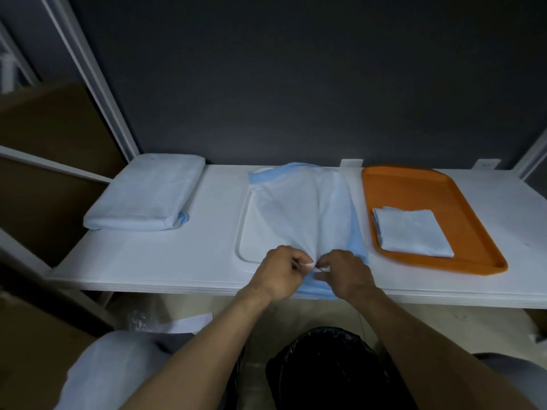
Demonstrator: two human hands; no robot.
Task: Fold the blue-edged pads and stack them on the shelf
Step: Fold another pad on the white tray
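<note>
The blue-edged pad lies rumpled at the middle of the shelf, its near end draped over the front edge. There the left hand and right hand meet, fingers curled, each pinching the pad's gathered fabric. A folded pad sits in the orange tray near the right edge.

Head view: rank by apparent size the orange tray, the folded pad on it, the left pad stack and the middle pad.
Largest: orange tray and middle pad, about alike, so left unranked.
Next: left pad stack.
Smallest: folded pad on the tray.
</note>
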